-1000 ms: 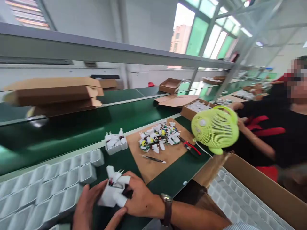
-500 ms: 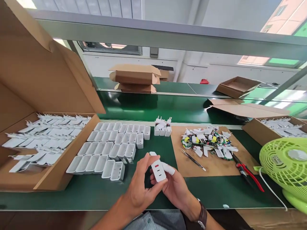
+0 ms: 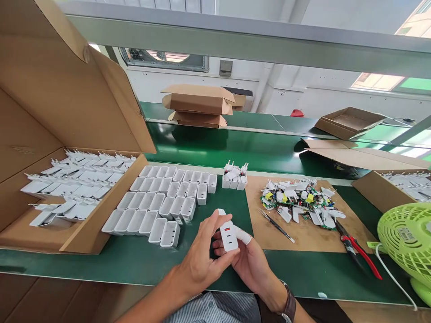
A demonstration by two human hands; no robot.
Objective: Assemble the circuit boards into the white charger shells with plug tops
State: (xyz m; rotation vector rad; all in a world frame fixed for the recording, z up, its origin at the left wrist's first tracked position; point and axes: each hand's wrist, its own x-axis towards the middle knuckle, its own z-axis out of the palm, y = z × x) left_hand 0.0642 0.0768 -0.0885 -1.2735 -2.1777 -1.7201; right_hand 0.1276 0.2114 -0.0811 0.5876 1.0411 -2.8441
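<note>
A white charger housing (image 3: 229, 237) with a red port and two dark slots on its face is held between my two hands, above the front of the green table. My left hand (image 3: 202, 249) has its thumb at the lower edge and its fingers along the upper side. My right hand (image 3: 252, 262), with white tape on one finger, closes round it from the right. Some white shows above my left fingertips; whether it belongs to the same housing I cannot tell. To the left stand rows of open white housings (image 3: 170, 234).
Left is an open carton (image 3: 77, 237) of white pronged parts. Right, a cardboard sheet (image 3: 269, 240) bears circuit boards (image 3: 299, 199), tweezers (image 3: 276, 225) and red-handled pliers (image 3: 358, 249). A green fan (image 3: 409, 242) stands far right. Several filled housings (image 3: 235, 181) stand behind my hands.
The view has turned a little, so the table and boxes appear shifted to the right. Both hands keep the same hold on the charger housing.
</note>
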